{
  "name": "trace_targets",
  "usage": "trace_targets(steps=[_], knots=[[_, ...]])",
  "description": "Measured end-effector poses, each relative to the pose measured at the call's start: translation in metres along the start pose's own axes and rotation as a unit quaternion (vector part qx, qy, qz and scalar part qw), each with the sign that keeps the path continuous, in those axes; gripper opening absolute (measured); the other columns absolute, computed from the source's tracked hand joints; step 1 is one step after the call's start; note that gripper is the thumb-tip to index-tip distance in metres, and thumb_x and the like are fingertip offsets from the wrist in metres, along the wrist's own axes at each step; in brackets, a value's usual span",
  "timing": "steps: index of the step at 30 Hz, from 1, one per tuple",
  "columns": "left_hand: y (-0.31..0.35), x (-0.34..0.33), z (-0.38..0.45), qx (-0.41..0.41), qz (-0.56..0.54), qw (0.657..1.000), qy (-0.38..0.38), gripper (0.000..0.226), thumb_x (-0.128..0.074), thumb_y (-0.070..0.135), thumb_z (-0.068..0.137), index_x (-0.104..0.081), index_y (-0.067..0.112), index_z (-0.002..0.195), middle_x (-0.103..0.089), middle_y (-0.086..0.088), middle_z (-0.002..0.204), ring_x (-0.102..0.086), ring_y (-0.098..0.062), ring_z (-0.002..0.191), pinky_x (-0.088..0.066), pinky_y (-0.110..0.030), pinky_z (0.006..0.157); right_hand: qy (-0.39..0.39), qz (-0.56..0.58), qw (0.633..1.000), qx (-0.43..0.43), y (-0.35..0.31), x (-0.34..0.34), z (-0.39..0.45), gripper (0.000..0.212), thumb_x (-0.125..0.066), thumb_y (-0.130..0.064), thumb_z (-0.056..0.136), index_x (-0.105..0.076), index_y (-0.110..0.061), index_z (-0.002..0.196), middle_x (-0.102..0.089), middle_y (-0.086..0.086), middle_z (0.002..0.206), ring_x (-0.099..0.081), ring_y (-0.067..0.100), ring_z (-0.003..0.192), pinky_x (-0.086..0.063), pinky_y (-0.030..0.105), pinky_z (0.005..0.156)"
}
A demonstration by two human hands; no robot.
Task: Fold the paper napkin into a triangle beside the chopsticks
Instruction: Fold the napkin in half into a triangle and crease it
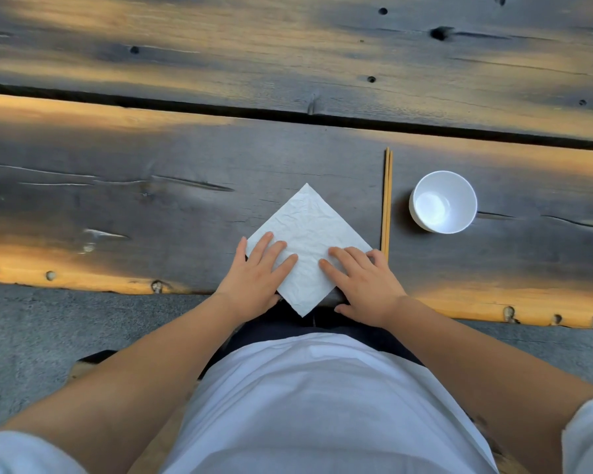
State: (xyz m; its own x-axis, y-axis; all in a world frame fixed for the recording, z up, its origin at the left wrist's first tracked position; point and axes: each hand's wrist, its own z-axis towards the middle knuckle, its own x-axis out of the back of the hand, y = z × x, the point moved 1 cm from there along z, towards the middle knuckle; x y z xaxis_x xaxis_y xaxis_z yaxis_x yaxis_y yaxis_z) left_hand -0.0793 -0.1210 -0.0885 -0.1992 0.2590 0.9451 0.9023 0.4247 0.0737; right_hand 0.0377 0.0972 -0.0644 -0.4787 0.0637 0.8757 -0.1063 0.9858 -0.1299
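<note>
A white paper napkin lies flat on the dark wooden table, turned like a diamond with one corner pointing away from me. Its near corner hangs slightly over the table's front edge. My left hand rests flat on the napkin's left corner, fingers spread. On the right corner my right hand presses down the same way. A pair of wooden chopsticks lies straight, just right of the napkin, almost touching its right corner.
A white cup stands to the right of the chopsticks. A dark gap runs across the table between two planks. The table's front edge is close to my body; grey floor shows below it.
</note>
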Motion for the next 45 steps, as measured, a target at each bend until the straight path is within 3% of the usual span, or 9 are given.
trace_targets(steps=[8,11,17,23,27,33,37,40,45], knots=[[-0.006,-0.007,-0.004,-0.055,0.012,0.998,0.039,0.061,-0.071,0.039,0.076,-0.051,0.021,0.131,-0.053,-0.012,0.138,-0.047,-0.035,0.129,-0.038,-0.067,0.096,0.008,-0.01,1.0,0.016,-0.013,-0.005,-0.002,0.095,-0.078,-0.042,0.059,-0.04,-0.016,0.141,-0.042,0.011,0.146,-0.039,0.03,0.128,-0.039,0.051,0.092],[-0.009,-0.009,-0.008,-0.064,-0.007,0.997,0.053,0.054,-0.07,0.038,0.077,-0.054,0.026,0.127,-0.055,-0.011,0.136,-0.049,-0.034,0.128,-0.038,-0.065,0.097,0.007,-0.01,1.0,0.009,-0.015,-0.005,-0.002,0.093,-0.074,-0.05,0.065,-0.037,-0.016,0.144,-0.036,0.011,0.151,-0.035,0.03,0.135,-0.037,0.051,0.095],[-0.02,-0.002,-0.008,-0.045,-0.069,0.991,0.11,0.025,-0.071,0.023,0.075,-0.066,0.02,0.1,-0.063,-0.01,0.125,-0.057,-0.032,0.12,-0.041,-0.062,0.096,0.004,-0.011,1.0,0.018,-0.012,0.0,0.009,0.087,-0.071,-0.057,0.066,-0.043,-0.017,0.139,-0.039,0.01,0.149,-0.037,0.031,0.133,-0.035,0.052,0.096],[-0.023,-0.002,-0.007,0.019,-0.212,0.971,0.106,0.014,-0.063,0.015,0.08,-0.068,0.019,0.093,-0.068,-0.001,0.117,-0.056,-0.026,0.124,-0.037,-0.06,0.102,0.067,0.013,0.997,0.02,-0.003,0.006,0.015,0.045,-0.065,-0.042,0.076,-0.06,-0.02,0.115,-0.055,0.005,0.135,-0.049,0.028,0.122,-0.037,0.045,0.088],[-0.019,0.006,-0.004,0.059,-0.258,0.958,0.106,0.033,-0.038,0.03,0.087,-0.069,0.02,0.093,-0.068,0.005,0.11,-0.053,-0.022,0.127,-0.029,-0.056,0.108,0.109,0.093,0.99,-0.001,0.005,0.006,0.02,0.024,-0.052,-0.03,0.081,-0.069,-0.023,0.097,-0.062,0.002,0.123,-0.053,0.027,0.113,-0.039,0.041,0.084],[-0.017,0.014,0.004,0.126,-0.314,0.935,0.106,0.032,-0.037,0.033,0.089,-0.067,0.02,0.089,-0.068,0.009,0.098,-0.053,-0.016,0.124,-0.022,-0.046,0.112,0.084,0.174,0.981,-0.018,0.015,0.015,0.034,0.021,-0.048,-0.028,0.093,-0.067,-0.019,0.091,-0.065,-0.005,0.102,-0.056,0.024,0.099,-0.038,0.033,0.075],[-0.019,0.019,0.012,0.156,-0.319,0.926,0.128,0.024,-0.045,0.029,0.089,-0.066,0.019,0.083,-0.064,0.009,0.081,-0.062,-0.018,0.094,-0.042,-0.046,0.099,0.057,0.196,0.978,-0.039,0.021,0.024,0.041,0.024,-0.045,-0.034,0.095,-0.059,-0.021,0.081,-0.059,-0.006,0.086,-0.053,0.022,0.086,-0.039,0.034,0.073],[-0.019,0.022,0.019,0.182,-0.323,0.917,0.145,0.029,-0.047,0.033,0.088,-0.069,0.014,0.086,-0.068,0.004,0.082,-0.063,-0.022,0.084,-0.046,-0.039,0.087,0.034,0.195,0.979,-0.05,0.028,0.031,0.045,0.033,-0.044,-0.04,0.096,-0.045,-0.022,0.069,-0.047,-0.009,0.075,-0.046,0.018,0.078,-0.037,0.036,0.071],[-0.018,0.031,0.028,0.224,-0.322,0.911,0.127,0.034,-0.041,0.039,0.086,-0.066,0.016,0.083,-0.06,0.011,0.082,-0.057,-0.021,0.09,-0.038,-0.035,0.084,0.032,0.225,0.97,-0.083,0.04,0.036,0.05,0.032,-0.043,-0.041,0.097,-0.062,-0.021,0.082,-0.058,-0.006,0.085,-0.05,0.018,0.087,-0.04,0.037,0.076]])
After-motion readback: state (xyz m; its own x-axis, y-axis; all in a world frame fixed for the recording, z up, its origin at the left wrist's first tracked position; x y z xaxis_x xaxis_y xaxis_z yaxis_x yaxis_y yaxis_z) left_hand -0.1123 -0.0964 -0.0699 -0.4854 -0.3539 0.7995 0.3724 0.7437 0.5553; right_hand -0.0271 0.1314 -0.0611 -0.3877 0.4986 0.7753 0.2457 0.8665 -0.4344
